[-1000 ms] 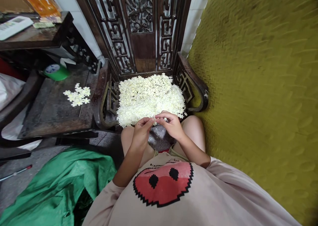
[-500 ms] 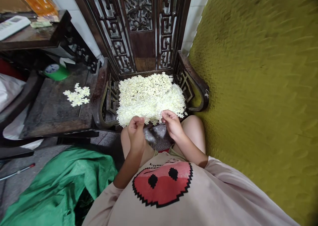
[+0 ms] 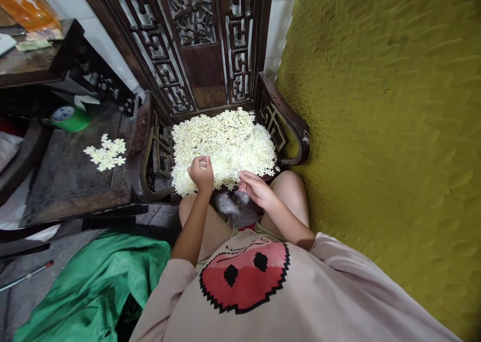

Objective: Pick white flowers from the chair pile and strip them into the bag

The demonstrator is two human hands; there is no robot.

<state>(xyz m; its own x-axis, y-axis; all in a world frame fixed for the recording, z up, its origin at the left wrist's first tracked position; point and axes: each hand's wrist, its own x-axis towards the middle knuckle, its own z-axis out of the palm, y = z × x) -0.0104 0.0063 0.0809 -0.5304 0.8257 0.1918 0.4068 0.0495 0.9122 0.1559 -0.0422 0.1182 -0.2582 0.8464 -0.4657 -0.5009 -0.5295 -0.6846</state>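
Observation:
A thick bed of small white flowers (image 3: 218, 136) covers the seat of a carved dark wooden chair (image 3: 205, 71). Over the front left part of the flowers, my left hand (image 3: 203, 174) is curled closed, its fingers bent round toward the thumb; whatever it may hold is too small to make out. To its right, my right hand (image 3: 256, 187) pinches at the front edge of the flowers, thumb against fingers. Something small and pale shows at those fingertips, but its kind is unclear. The two hands are apart.
Left of the chair, a dark wooden seat (image 3: 75, 181) bears a loose cluster of white flowers (image 3: 106, 153) and a green tape roll (image 3: 73, 120). Green cloth (image 3: 93, 277) lies on the floor. A yellow textured surface (image 3: 376, 131) rises close on the right.
My left hand has risen and moved forward over the flowers, its fingers curling. My right hand has shifted slightly left and down. The camera view has turned a little.

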